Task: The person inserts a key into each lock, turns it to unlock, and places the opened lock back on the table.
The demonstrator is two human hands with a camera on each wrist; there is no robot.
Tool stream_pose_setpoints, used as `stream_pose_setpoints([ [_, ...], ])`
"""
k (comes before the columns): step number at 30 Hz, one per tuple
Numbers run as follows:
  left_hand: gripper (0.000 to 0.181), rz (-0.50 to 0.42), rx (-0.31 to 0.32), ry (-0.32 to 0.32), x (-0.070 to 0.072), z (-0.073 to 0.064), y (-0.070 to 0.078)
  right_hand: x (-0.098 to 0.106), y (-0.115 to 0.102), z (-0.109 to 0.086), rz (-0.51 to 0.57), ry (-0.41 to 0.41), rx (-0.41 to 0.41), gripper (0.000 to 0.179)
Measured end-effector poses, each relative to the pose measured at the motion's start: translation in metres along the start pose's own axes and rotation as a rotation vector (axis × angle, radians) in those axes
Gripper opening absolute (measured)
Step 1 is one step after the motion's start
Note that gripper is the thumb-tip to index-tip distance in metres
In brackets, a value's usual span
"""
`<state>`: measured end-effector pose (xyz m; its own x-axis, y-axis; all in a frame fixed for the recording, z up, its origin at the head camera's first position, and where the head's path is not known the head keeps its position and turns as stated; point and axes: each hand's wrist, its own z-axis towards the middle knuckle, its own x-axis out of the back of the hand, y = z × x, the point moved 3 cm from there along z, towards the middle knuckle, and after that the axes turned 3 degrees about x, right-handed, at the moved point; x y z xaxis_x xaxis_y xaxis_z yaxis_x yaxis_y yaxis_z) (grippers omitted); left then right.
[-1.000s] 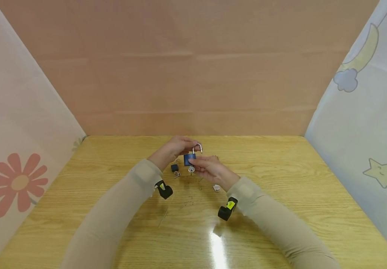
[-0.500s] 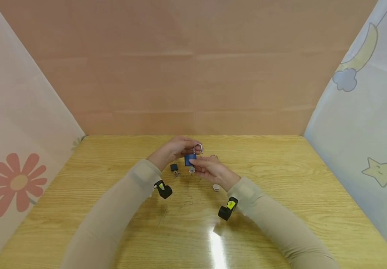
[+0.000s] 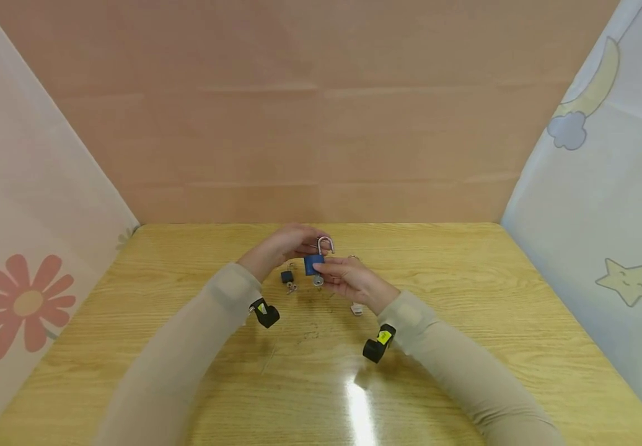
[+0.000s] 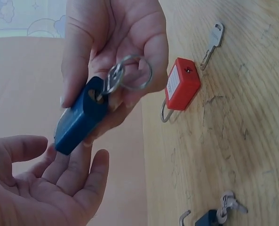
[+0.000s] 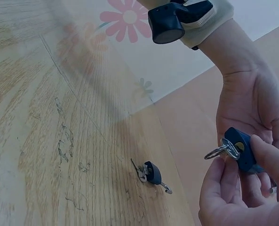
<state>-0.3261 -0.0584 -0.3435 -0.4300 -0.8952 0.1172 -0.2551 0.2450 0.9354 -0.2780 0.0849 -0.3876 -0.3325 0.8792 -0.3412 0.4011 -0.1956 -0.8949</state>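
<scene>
A blue padlock (image 3: 313, 264) with its shackle (image 3: 325, 241) raised is up off the table. My right hand (image 3: 354, 277) pinches the body between thumb and fingers. From its keyhole a key (image 3: 318, 281) sticks out, with a ring (image 4: 138, 72) hanging on it in the left wrist view. My left hand (image 3: 292, 241) is just behind the shackle. Its fingers (image 4: 90, 186) are spread and loosely bent, the thumb apart from them, holding nothing. In the right wrist view the left palm (image 5: 250, 103) faces the padlock from behind.
On the table, a smaller dark blue padlock (image 3: 287, 277) with keys (image 3: 291, 287) lies left of the hands. A red padlock (image 4: 182, 84) and a loose key (image 4: 215, 36) lie to the right, partly hidden by the right hand in the head view. A backdrop (image 3: 321, 155) stands behind.
My left fingers have drawn slightly left, off the raised shackle, which now shows more fully. The right hand still holds the padlock in nearly the same place.
</scene>
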Motion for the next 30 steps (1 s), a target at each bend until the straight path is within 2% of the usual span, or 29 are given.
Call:
stream_pose_setpoints([
  [6,0.039,0.159,-0.020,0.020,0.014,-0.009,0.001,0.000,-0.003,0.001,-0.026,0.007,-0.001,0.044],
  [14,0.040,0.398,-0.042,0.070,0.051,-0.025,-0.012,0.001,-0.002,0.000,-0.037,0.025,-0.016,0.046],
  [19,0.041,0.578,-0.023,0.101,0.071,-0.030,-0.022,0.003,-0.002,-0.003,-0.006,0.041,-0.034,0.047],
  [23,0.042,0.702,0.022,0.087,0.079,-0.031,-0.029,0.006,-0.002,-0.004,-0.019,0.040,-0.027,0.047],
  [26,0.043,0.749,0.068,0.071,0.082,-0.031,-0.035,0.007,-0.002,-0.004,-0.031,0.036,-0.023,0.047],
  [30,0.044,0.734,0.106,0.060,0.081,-0.032,-0.039,0.008,-0.002,-0.003,-0.029,0.033,-0.029,0.047],
])
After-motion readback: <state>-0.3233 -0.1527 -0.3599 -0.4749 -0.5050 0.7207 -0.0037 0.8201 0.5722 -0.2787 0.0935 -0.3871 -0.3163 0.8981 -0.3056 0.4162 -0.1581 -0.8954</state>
